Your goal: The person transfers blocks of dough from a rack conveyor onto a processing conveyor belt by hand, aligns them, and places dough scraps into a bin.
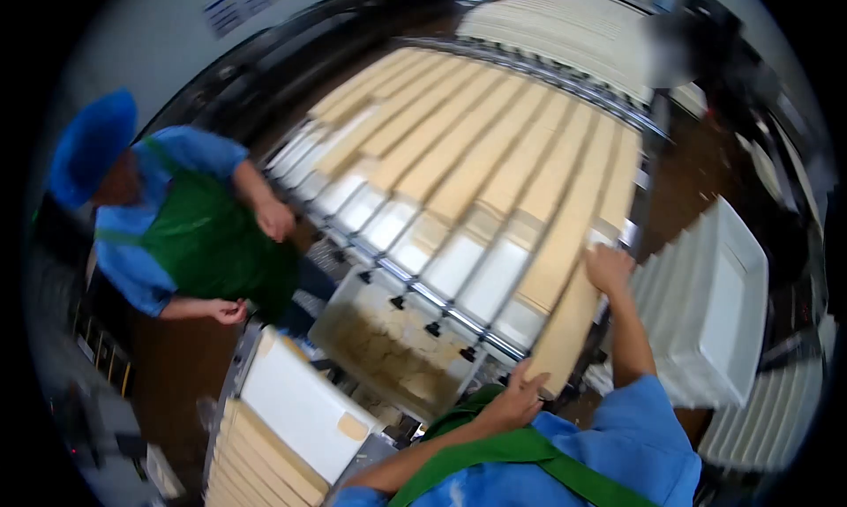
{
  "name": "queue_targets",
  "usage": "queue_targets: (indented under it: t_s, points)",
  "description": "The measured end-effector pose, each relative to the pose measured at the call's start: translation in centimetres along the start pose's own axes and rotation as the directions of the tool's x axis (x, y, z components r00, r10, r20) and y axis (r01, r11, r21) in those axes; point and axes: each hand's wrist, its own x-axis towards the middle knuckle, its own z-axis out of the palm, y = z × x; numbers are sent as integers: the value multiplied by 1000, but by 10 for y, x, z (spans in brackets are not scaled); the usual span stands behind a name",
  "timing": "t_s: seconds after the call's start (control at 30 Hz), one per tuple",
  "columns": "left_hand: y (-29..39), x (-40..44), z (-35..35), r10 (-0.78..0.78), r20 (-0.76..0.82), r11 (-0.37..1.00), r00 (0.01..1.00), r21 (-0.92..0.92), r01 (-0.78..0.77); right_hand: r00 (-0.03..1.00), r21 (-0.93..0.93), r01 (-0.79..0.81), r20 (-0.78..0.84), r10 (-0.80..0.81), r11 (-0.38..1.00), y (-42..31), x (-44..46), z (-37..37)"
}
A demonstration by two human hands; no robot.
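Note:
My left hand (515,403) is at the near end of a long, flat beige strip (569,335) that looks like dough, its fingers curled around the end. Farther up the strip's right side, my right hand (609,267) grips its far end, fingers bent. The strip lies in the rightmost lane of a conveyor (476,282) and reaches past its front edge. More beige strips (459,145) lie side by side in lanes to the left. White belt shows at their near ends.
A white bin (322,330) of beige scraps stands under the conveyor's front edge. Stacked white trays (745,322) stand at right. A co-worker in a green apron (221,242) stands at left. Lower left, a white board (300,401) adjoins more strips (260,458).

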Motion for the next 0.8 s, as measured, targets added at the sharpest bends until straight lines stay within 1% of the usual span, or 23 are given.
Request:
queue_targets:
  t_s: [0.03,0.07,0.1,0.13,0.17,0.2,0.23,0.27,0.3,0.33,0.37,0.4,0.43,0.47,0.5,0.53,0.57,0.6,0.67,0.7,0.73,0.77,0.8]
  points:
    - [-19,9,14,32,-43,999,999,-22,-33,999,15,-53,-5,53,998,-5,0,-7]
    - [-35,24,25,50,-70,996,996,-64,-55,968,8,-36,-246,37,999,-13,-11,-5]
    - [-50,39,36,69,-97,991,993,-104,-79,923,-43,-18,-385,0,999,-7,1,15]
    - [-64,54,47,87,-124,984,988,-142,-104,939,-25,48,-339,-53,999,0,13,25]
    - [-59,68,37,14,-142,983,990,-182,-40,969,-31,-47,-244,38,998,-12,11,16]
    - [-79,83,50,56,-179,982,982,-166,-86,937,-39,-15,-350,1,999,-9,14,29]
    - [-82,86,54,14,-103,983,995,-181,-33,934,-82,4,-355,-33,997,9,40,56]
    - [-84,90,56,-28,-25,982,999,-188,23,956,-156,-41,-293,-6,987,3,38,54]
    - [-79,89,51,-24,-55,994,998,-106,18,956,-224,-64,-292,-5,972,11,55,68]
    - [-72,84,39,19,-101,989,995,-144,-33,956,-264,-91,-293,10,960,18,67,82]
    - [-60,79,23,-24,-116,973,993,-231,-3,967,-235,-113,-249,52,965,14,66,76]
    - [-50,72,6,-56,-116,949,992,-316,17,961,-250,-133,-269,63,959,19,80,88]
    - [-49,66,-6,-73,-144,951,987,-310,25,954,-218,-109,-297,41,970,18,82,90]
    - [-48,60,-16,-120,-270,944,955,-330,26,945,-183,-93,-324,29,979,13,78,88]
    - [-47,52,-28,-168,-386,935,907,-354,22,948,-186,-72,-319,9,980,11,82,95]
    - [-46,43,-43,-257,-453,935,854,-341,100,898,-81,80,-426,-107,993,9,86,102]
    - [-51,30,-52,-238,-575,955,783,-286,80,820,9,241,-537,-199,970,0,84,101]
    - [-62,16,-59,-209,-686,972,697,-227,68,816,4,262,-535,-220,965,-15,82,101]
    - [-83,-7,-71,-207,-845,978,493,-199,70,790,62,413,-521,-323,909,-56,56,87]
    - [-89,-19,-76,-214,-853,976,477,-203,74,693,111,593,-575,-435,798,-68,55,92]
    - [-92,-31,-81,-312,-872,943,377,-332,14,687,104,604,-571,-450,790,-84,50,97]
    - [-95,-42,-85,-413,-867,892,278,-446,-67,595,61,701,-600,-535,710,-104,44,99]
    - [-98,-54,-88,-418,-871,890,258,-450,-76,489,13,786,-622,-611,618,-124,39,99]
